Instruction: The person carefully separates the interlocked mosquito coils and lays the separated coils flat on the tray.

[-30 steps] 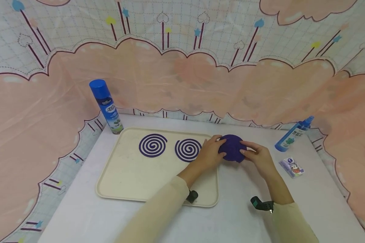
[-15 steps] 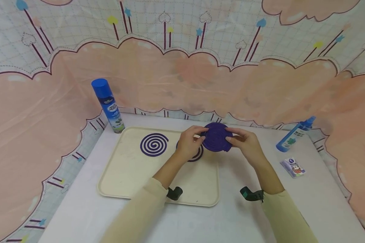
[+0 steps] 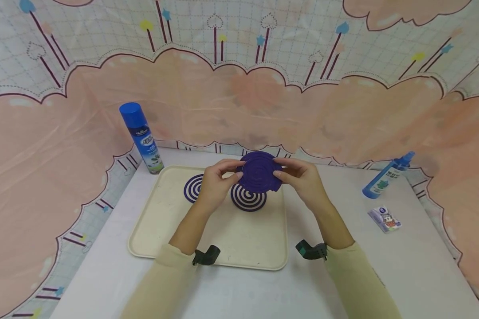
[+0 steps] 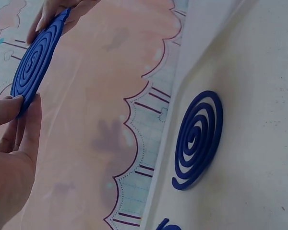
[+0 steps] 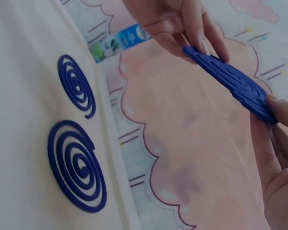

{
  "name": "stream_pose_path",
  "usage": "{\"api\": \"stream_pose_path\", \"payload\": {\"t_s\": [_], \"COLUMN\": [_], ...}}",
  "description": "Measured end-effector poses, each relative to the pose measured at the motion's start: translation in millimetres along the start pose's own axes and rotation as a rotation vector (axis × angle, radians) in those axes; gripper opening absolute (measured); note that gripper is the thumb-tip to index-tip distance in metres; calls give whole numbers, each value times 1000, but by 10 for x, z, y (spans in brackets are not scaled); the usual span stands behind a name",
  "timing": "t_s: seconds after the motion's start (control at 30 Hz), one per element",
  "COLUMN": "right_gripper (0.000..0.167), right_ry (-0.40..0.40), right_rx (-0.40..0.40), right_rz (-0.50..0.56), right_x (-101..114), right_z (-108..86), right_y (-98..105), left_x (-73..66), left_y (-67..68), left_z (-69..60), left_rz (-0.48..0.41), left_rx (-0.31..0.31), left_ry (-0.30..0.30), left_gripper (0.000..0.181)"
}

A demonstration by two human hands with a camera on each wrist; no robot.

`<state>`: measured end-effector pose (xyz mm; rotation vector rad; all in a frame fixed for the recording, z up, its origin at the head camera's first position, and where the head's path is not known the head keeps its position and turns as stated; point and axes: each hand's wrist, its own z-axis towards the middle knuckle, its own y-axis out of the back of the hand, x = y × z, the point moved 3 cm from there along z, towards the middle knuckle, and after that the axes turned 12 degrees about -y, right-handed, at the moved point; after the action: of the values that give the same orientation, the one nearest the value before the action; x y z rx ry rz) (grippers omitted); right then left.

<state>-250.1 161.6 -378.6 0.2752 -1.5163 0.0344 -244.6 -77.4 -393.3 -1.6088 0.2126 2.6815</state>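
A dark blue mosquito coil (image 3: 259,172), its rings packed tightly into a disc, is held up above the tray's far right part. My left hand (image 3: 215,184) pinches its left edge between thumb and fingers. On the opposite edge, my right hand (image 3: 303,181) pinches it the same way. Both wrist views show the held disc (image 4: 36,62) tilted, gripped at its two ends. Two separate spiral coils lie flat on the cream tray (image 3: 247,248): a left coil (image 5: 77,86), partly behind my left hand in the head view, and a right coil (image 3: 249,199), its top covered by the held disc.
A blue spray can (image 3: 141,138) stands behind the tray's far left corner. To the right, a blue spray bottle (image 3: 387,176) stands on the white table (image 3: 415,266), with a small printed packet (image 3: 384,219) in front of it. A patterned cloth (image 3: 239,102) hangs behind.
Both hands have carried the held mosquito coil from the tray's right side leftward and farther back, over the right coil. My left hand now covers part of the left coil.
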Motion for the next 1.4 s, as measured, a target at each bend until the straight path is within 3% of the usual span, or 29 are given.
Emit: {"api": "stream_pose_path", "payload": {"t_s": [0.2,0.53,0.77,0.9,1.07,1.23,1.4], "right_gripper": [38,38,38,39,40,39,41], "right_ry": [-44,-53,-75,-65,-79,-112,-115], "right_rx": [-8,-75,-116,-110,-92,-76,-56], "right_rz": [44,182,237,243,281,345,340], "right_x": [-99,-273,-315,-298,-278,-279,-281], "right_z": [-102,-224,-240,-225,-240,-248,-250], "right_y": [-135,-315,-362,-368,-346,-324,-302], "left_x": [31,133,173,187,214,219,197], "left_y": [91,102,104,118,96,76,54], "left_z": [-120,-328,-371,-372,-386,-400,-395], "left_rz": [-68,-219,-267,-275,-352,-444,-466], "left_rx": [-78,-191,-202,-200,-199,-200,-181], "left_ry": [31,95,130,160,196,202,184], "left_gripper": [28,30,30,31,32,28,29]}}
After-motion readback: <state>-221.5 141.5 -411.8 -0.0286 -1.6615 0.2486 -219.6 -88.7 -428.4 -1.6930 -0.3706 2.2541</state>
